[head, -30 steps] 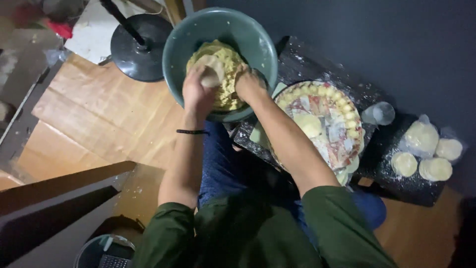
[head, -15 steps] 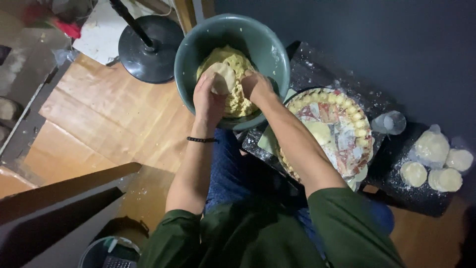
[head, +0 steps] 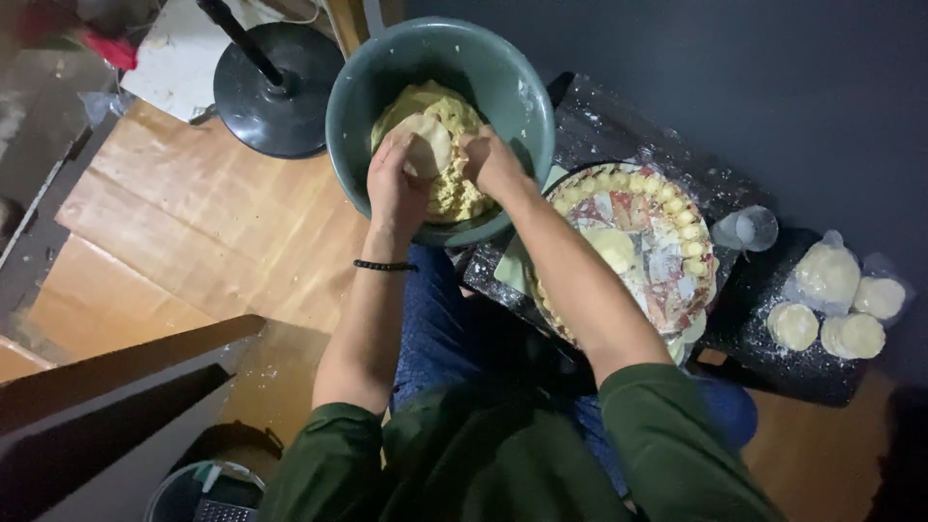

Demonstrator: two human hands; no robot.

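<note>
A large grey-green bowl (head: 503, 77) holds a heap of pale yellow filling (head: 454, 188). Both my hands are inside it. My left hand (head: 394, 184) and my right hand (head: 488, 159) together pinch a round disc of pale dough (head: 427, 140) held over the filling. A black bead bracelet (head: 384, 265) circles my left wrist. To the right a round patterned tray (head: 648, 261) carries a ring of several folded dumplings (head: 677, 213) along its rim and one flat wrapper in its middle.
A dark floured board (head: 812, 367) at the right holds flat dough rounds (head: 793, 326) and dough in clear bags (head: 826, 273). A small glass cup (head: 754, 227) stands near the tray. A black round stand base (head: 266, 87) sits on the wooden floor at upper left.
The view has shifted slightly. My hands have drawn closer together around the dough disc over the filling.
</note>
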